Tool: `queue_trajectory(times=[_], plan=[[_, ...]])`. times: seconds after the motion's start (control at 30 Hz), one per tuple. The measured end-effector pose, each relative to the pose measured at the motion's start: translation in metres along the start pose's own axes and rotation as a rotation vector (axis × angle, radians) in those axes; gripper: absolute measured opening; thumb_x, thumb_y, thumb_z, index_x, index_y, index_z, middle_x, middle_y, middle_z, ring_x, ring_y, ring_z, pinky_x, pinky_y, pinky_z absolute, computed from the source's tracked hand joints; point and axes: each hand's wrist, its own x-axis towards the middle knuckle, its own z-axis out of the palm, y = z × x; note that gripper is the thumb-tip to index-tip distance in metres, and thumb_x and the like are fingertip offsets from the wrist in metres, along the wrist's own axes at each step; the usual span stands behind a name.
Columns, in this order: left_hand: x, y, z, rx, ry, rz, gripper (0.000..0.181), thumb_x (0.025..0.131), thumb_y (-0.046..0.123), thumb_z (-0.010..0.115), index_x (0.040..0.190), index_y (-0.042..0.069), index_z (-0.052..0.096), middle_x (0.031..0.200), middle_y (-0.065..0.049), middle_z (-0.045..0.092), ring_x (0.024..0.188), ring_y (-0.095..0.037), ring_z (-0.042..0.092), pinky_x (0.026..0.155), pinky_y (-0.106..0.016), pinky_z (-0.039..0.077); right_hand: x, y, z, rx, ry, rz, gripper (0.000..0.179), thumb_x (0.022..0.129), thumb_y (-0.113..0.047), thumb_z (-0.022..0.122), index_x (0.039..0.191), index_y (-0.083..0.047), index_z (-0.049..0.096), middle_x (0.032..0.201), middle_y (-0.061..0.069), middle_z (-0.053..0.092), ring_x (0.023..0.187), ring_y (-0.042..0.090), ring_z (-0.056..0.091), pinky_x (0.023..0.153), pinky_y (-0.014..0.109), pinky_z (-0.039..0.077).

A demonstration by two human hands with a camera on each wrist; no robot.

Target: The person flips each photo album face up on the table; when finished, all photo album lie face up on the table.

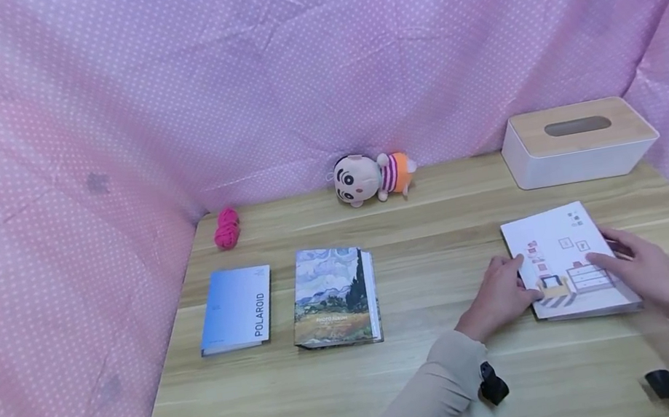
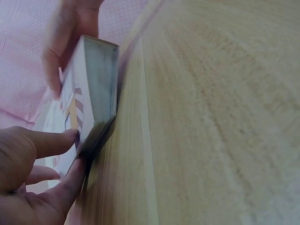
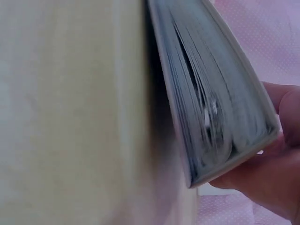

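Note:
A white photo album [image 1: 553,227] with a drawn room scene on its cover lies at the right of the table. My left hand [image 1: 497,298] pinches its left edge near the lower corner, one digit on the cover and another at the underside edge in the left wrist view. On the opposite edge, my right hand [image 1: 646,268] grips the album, thumb over the cover. Seen by the right wrist camera, the album's stacked pages [image 3: 206,93] face the view, with the right hand [image 3: 276,173] around the spine side. The album looks tilted slightly off the table.
Left of my hands lie a landscape-painting photo album [image 1: 329,298] and a blue Polaroid album [image 1: 235,310]. Along the back sit a pink yarn bundle [image 1: 227,228], a plush doll [image 1: 374,177] and a white tissue box [image 1: 581,156] with a wooden lid. Pink dotted cloth [image 1: 286,76] encloses the table.

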Motion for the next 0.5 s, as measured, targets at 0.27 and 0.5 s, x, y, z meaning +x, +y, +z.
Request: queue_trajectory(times=[0.27,0.5], plan=[[0.000,0.001,-0.002,-0.047,-0.006,-0.026,0.072,0.084,0.033,0.074,0.146,0.028,0.038,0.118,0.012,0.046,0.082,0.001,0.044,0.065,-0.012,0.041,-0.004,-0.010,-0.010,0.046,-0.032,0.029,0.075,0.097,-0.048,0.048,0.152,-0.009,0.016,0.150,0.034,0.020,0.139,0.047,0.021,0.113,0.034,0.027],[-0.001,0.006,0.001,0.017,0.054,-0.017,0.068,0.080,0.044,0.074,0.140,0.025,0.048,0.115,0.010,0.048,0.093,0.000,0.041,0.073,-0.012,0.040,-0.009,-0.013,-0.015,0.027,-0.012,0.032,0.070,0.095,-0.048,0.052,0.153,-0.022,0.021,0.153,0.023,0.027,0.114,-0.009,0.044,0.083,0.012,0.035]])
